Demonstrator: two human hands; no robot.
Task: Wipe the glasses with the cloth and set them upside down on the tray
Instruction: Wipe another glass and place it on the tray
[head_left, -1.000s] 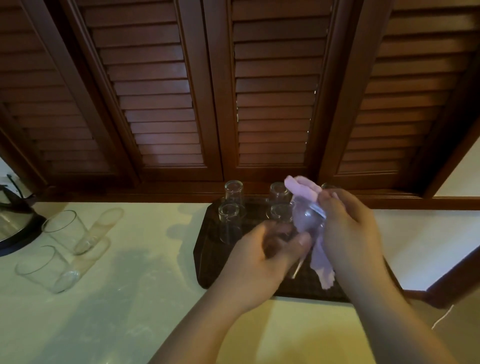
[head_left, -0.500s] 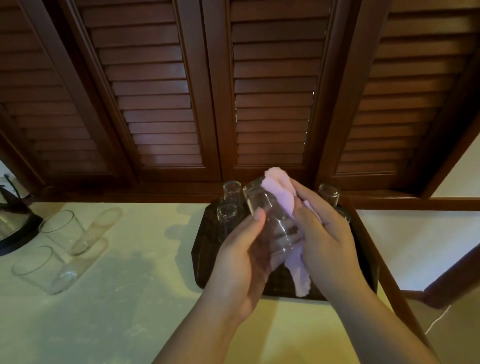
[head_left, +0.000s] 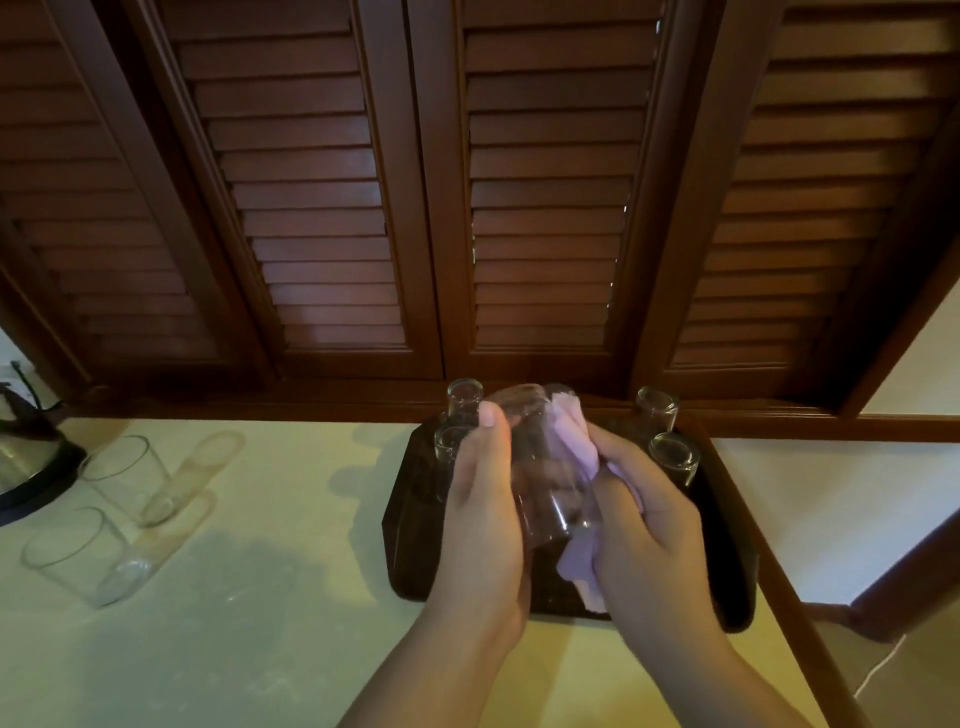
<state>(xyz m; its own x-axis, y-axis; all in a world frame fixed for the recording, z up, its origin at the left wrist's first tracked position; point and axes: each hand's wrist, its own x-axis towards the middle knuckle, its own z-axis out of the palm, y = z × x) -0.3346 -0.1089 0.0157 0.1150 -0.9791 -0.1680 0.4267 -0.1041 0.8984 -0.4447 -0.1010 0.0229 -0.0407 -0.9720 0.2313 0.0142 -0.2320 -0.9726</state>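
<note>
Left hand (head_left: 485, 519) holds a glass (head_left: 540, 467); right hand (head_left: 649, 530) presses cloth (head_left: 571, 441) on it.

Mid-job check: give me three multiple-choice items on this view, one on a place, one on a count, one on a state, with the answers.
1. Where do the two unwiped glasses stand?
A. on the tray
B. on the counter, left of the tray
C. right of the tray

2. How many glasses stand upside down on the tray?
A. two
B. four
C. six

3. What is the right hand doing?
A. resting flat on the counter
B. lifting the kettle
C. pressing the pink cloth to the held glass

Answers: B, both sit near the kettle; B, two show on each side of the hands; C, the left hand grips the glass while the cloth wraps it.
</note>
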